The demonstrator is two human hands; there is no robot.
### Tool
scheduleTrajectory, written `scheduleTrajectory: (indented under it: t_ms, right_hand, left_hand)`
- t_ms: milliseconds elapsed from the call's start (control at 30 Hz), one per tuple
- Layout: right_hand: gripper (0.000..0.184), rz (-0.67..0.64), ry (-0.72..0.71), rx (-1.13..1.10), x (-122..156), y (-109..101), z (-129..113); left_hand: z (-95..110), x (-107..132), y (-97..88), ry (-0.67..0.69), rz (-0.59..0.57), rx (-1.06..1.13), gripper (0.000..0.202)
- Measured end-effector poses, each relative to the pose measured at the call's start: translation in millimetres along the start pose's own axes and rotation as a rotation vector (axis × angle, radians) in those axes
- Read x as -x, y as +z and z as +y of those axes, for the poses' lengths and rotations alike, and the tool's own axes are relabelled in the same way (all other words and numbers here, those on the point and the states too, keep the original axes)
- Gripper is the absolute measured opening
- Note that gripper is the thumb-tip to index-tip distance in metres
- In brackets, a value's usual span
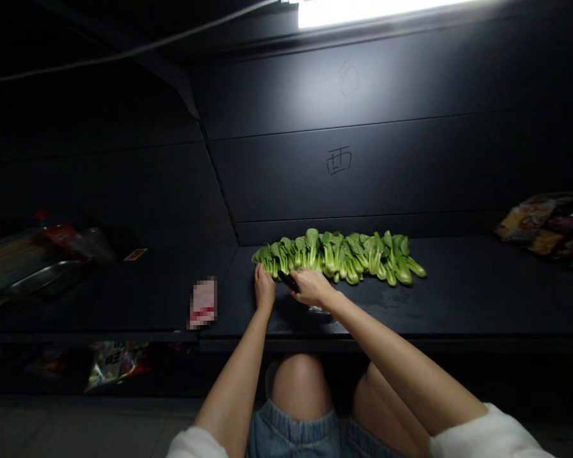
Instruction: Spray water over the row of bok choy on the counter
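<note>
A row of green bok choy [344,254] lies along the back of a dark shelf [458,299]. My left hand [264,286] rests at the left end of the row, fingers curled on the outermost heads. My right hand [311,286] is closed round a dark handle [288,280], which looks like a knife pointing left toward the bok choy stems. Both forearms reach forward over my knees.
A small blurred card [203,303] stands on the shelf left of my hands. Metal trays and packages [33,261] sit at the far left, and colourful packets [549,229] at the far right. More packets [117,362] lie on a lower shelf. A lamp glows overhead.
</note>
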State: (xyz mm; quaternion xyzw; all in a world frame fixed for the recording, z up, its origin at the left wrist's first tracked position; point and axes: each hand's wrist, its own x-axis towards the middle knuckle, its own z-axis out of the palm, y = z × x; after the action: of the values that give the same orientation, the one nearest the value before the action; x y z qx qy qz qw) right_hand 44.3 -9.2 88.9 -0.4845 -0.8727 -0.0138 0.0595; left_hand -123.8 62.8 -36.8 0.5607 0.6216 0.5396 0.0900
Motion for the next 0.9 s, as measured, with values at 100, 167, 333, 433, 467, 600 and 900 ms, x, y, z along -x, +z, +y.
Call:
scheduleTrajectory:
  t_ms: [100,167,333,433,467,600,900]
  right_hand:
    - [0.034,0.026,-0.011,-0.009,3,0,2]
    - [0.035,0.044,-0.002,-0.032,6,-1,4]
    - [0.037,0.056,0.076,-0.101,18,-4,13]
    - [0.034,0.048,0.084,-0.078,23,-5,17]
    - [0.033,0.044,0.084,-0.067,25,-6,18]
    - [0.032,0.021,0.084,-0.049,31,-10,22]
    - [0.035,0.071,0.099,-0.055,48,-7,46]
  left_hand:
    - [0,0,-0.1,0.007,-0.009,-0.005,0.045]
    - [-1,0,0.5,0.02,-0.009,0.001,0.044]
    - [-4,2,3.6,0.067,-0.001,-0.019,0.043]
    - [-4,3,4.8,0.099,-0.016,-0.055,0.043]
    - [-4,3,4.9,0.105,-0.02,-0.061,0.043]
    - [-2,4,4.1,0.128,-0.025,-0.072,0.043]
    - [8,6,-0.4,0.24,-0.118,-0.178,0.046]
